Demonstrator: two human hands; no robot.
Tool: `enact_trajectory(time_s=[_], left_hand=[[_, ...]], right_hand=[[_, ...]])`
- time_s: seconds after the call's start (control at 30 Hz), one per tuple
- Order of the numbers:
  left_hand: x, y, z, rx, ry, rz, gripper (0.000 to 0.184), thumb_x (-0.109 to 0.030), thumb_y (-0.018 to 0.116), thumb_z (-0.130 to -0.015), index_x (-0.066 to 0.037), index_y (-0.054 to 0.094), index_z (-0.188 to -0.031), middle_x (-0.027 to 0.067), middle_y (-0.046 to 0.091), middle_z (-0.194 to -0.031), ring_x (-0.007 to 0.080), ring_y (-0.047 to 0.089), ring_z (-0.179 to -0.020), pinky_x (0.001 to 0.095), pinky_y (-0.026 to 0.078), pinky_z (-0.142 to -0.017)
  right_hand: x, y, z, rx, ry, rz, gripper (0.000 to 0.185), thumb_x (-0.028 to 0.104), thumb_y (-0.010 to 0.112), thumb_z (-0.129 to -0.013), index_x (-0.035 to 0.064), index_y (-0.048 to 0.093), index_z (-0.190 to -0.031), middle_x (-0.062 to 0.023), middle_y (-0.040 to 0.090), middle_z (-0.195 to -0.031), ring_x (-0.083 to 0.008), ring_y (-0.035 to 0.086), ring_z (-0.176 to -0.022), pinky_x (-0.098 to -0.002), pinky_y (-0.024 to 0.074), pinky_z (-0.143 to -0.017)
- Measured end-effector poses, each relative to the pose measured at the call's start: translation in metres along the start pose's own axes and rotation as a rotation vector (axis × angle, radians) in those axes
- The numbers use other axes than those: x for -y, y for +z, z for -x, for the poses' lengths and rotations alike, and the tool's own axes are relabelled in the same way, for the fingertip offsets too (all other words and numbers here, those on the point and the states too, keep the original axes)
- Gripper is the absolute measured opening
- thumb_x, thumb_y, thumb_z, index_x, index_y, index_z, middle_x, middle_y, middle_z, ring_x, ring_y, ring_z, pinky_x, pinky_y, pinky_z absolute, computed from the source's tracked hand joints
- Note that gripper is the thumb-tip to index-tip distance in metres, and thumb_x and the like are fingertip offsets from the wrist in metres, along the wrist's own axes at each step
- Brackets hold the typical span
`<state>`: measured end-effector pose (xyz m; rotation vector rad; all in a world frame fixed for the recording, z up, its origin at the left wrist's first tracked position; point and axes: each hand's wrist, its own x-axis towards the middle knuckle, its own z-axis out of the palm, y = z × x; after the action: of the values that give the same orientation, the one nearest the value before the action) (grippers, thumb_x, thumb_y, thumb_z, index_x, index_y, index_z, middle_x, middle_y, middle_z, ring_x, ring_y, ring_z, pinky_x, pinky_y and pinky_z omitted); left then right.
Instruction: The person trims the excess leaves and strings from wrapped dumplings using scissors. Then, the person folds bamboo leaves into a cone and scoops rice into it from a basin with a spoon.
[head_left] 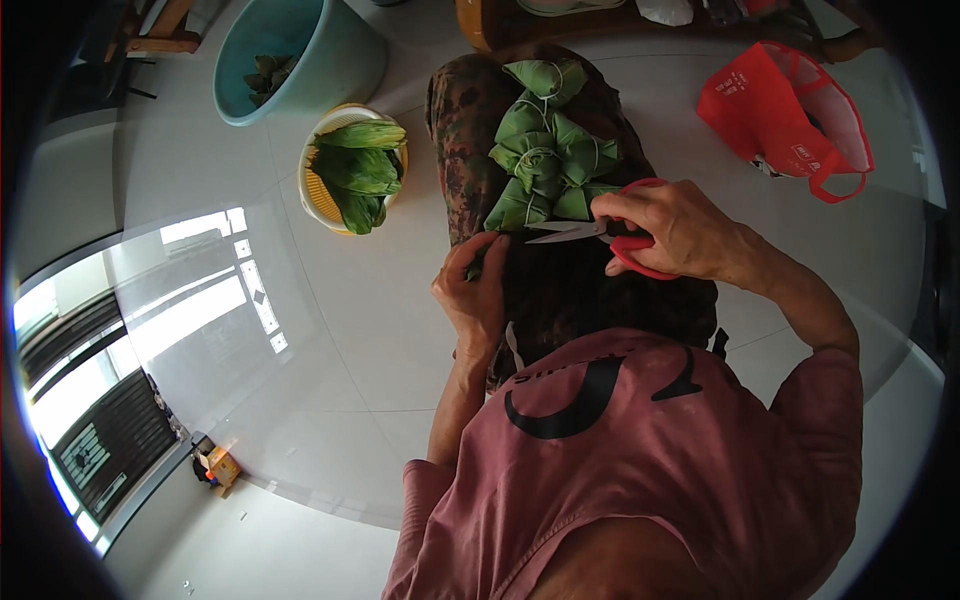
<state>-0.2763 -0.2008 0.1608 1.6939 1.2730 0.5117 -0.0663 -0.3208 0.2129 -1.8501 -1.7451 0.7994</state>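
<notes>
Two-handed, holding red-handled scissors (572, 231) (blades parted) in right grip (675, 228), pinching narrowly with left grip (472, 290) beside leaf parcels (539, 170).

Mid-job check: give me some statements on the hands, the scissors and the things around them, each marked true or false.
1. The right hand holds the scissors by their red handles. True.
2. The scissors' blades are closed together. False: they are parted.
3. Green parcels tied with string lie on the person's legs. True.
4. The red bag is beside the bucket. False: the bag is off to the right, the bucket to the left.
5. The basket holds green leaves. True.
6. The left hand is in the basket. False: it is near the scissors' tips.
</notes>
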Motion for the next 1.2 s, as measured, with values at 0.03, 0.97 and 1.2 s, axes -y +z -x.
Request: enact_trajectory(time_s=[0.03, 0.97, 1.2], left_hand=[[-0.001, 0.0, -0.001, -0.003, -0.019, 0.002, 0.013, -0.008, 0.07, -0.073, -0.005, 0.068, -0.086, 0.0091, 0.065, -0.076, 0.0152, 0.06, -0.065, 0.0265, 0.046, -0.061], [-0.002, -0.075, -0.145, 0.252, -0.45, 1.214, 0.04, -0.042, 0.037, -0.093, -0.01, 0.041, -0.068, 0.0034, 0.038, -0.062, 0.0135, 0.031, -0.05, 0.0278, 0.027, -0.046], [-0.006, -0.128, -0.325, 0.109, -0.03, 1.118, 0.014, -0.012, 0.047, -0.089, -0.003, 0.051, -0.099, 0.0046, 0.046, -0.074, 0.0152, 0.044, -0.063, 0.0292, 0.039, -0.055]], right_hand=[[-0.002, 0.001, 0.001, -0.003, 0.007, 0.017, 0.047, 0.025, 0.08, -0.061, 0.0082, 0.054, -0.096, -0.006, 0.059, -0.073, -0.0216, 0.057, -0.061, -0.0333, 0.0462, -0.056], [-0.136, -0.128, -0.067, -0.94, 0.014, -0.367, 0.045, 0.003, 0.063, -0.078, 0.004, 0.044, -0.119, -0.0042, 0.058, -0.086, -0.0089, 0.056, -0.069, -0.0199, 0.0458, -0.059], [-0.195, -0.182, -0.065, -1.138, 0.284, -0.355, 0.051, 0.015, 0.064, -0.084, 0.0084, 0.04, -0.128, -0.0025, 0.059, -0.097, -0.0049, 0.053, -0.079, -0.017, 0.0392, -0.063]])
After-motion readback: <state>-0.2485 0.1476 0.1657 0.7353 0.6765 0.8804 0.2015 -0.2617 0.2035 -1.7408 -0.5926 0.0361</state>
